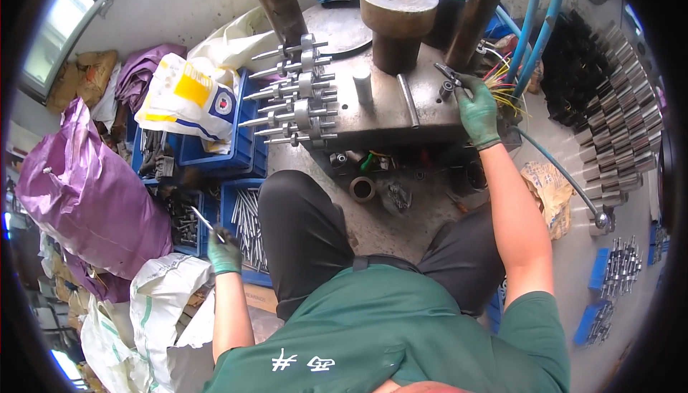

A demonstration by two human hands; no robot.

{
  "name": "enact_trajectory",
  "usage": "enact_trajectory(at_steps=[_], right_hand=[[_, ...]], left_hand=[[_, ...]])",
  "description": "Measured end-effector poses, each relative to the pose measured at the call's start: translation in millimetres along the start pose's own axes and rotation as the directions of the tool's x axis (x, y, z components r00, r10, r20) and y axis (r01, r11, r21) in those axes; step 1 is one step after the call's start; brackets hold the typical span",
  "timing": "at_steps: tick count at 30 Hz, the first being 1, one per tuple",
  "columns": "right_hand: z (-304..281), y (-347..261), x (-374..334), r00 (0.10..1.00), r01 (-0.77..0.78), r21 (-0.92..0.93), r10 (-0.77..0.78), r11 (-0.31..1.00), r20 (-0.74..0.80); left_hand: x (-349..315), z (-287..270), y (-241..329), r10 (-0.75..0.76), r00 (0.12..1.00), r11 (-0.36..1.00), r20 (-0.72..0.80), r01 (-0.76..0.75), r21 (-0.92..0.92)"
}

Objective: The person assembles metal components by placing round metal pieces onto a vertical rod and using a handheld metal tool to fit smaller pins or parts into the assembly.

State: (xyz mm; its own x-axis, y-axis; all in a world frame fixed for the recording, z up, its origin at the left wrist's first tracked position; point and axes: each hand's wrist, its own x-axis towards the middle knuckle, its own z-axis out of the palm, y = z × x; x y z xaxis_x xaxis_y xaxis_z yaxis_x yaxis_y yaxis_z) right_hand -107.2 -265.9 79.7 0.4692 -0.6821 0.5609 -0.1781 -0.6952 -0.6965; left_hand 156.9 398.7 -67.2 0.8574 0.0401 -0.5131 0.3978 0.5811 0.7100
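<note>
Arm outstretched, a green-gloved right hand (476, 110) pinches a dark metal piece (447, 73) by the grey metal surface (383, 115)'s right edge; the left hand (224, 252) grips a thin silver rod (202, 217).

Green cloth shirt (387, 314) bears two white characters (321, 363). White-yellow-blue plastic sack (175, 110) shows yellow lettering (201, 72) and round emblem (223, 101).

left hand (225, 253) out to the side, fingers (216, 238) curled; right hand (478, 112) forward, arm (522, 224) extended.
</note>
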Motion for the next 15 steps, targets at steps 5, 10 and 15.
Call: enact_trajectory(at_steps=[5, 10, 15], right_hand=[[-21, -60, -13, 0.936, -0.351, 0.564, 0.293, 0.748, 0.194], [-26, -93, -27, 0.848, -0.522, 0.672, 0.405, 0.525, 0.342], [-25, -107, -34, 0.820, -0.557, 0.716, 0.415, 0.421, 0.394]], left_hand=[[-140, 213, 59, 0.124, 0.710, 0.968, 0.694, -0.241, 0.073], [-229, 332, -5, -0.263, 0.276, 0.955, 0.925, -0.063, 0.290], [-264, 381, -123, -0.656, -0.005, 0.751, 0.755, 0.106, 0.652]])
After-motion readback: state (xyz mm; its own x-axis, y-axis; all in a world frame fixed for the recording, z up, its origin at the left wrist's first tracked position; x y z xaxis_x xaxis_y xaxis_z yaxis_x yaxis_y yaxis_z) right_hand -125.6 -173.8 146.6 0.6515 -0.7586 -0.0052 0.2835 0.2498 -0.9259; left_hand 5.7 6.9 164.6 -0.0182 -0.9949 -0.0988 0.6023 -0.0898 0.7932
